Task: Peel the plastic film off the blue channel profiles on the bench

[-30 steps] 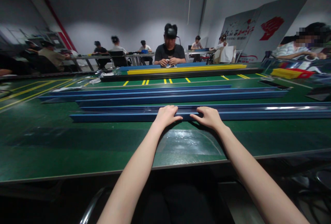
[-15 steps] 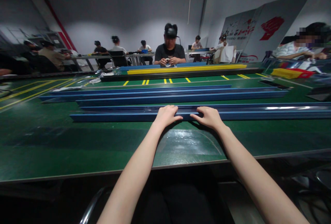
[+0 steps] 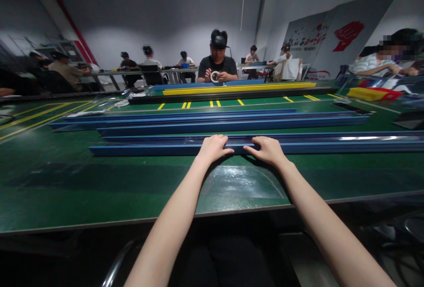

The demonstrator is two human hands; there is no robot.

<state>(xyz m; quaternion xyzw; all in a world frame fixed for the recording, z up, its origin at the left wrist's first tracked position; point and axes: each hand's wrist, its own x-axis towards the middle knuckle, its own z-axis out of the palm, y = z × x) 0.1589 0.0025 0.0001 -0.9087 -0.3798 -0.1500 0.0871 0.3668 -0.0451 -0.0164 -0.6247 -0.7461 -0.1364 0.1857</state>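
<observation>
A long blue channel [image 3: 149,149] lies across the green table [image 3: 132,209], nearest to me. Around its near wall, left of its middle, my left hand [image 3: 214,148] is closed, thumb on the near side and fingers over the top. My right hand [image 3: 267,148] grips the same channel a short way to the right, its thumb pointing at the other thumb. The fingertips of both hands are hidden inside the channel. A clear plastic sheet [image 3: 241,183] lies flat between my forearms and the channel.
More blue channels [image 3: 232,123] lie parallel just behind. Farther back are a yellow strip [image 3: 238,88] and a black strip [image 3: 232,96]. A person [image 3: 217,64] opposite holds a white ring. Yellow and red trays [image 3: 367,94] stand at the right, near another person.
My hands and the channel have not visibly moved. The person opposite has raised and turned the white ring, with one hand shifted to its left side.
</observation>
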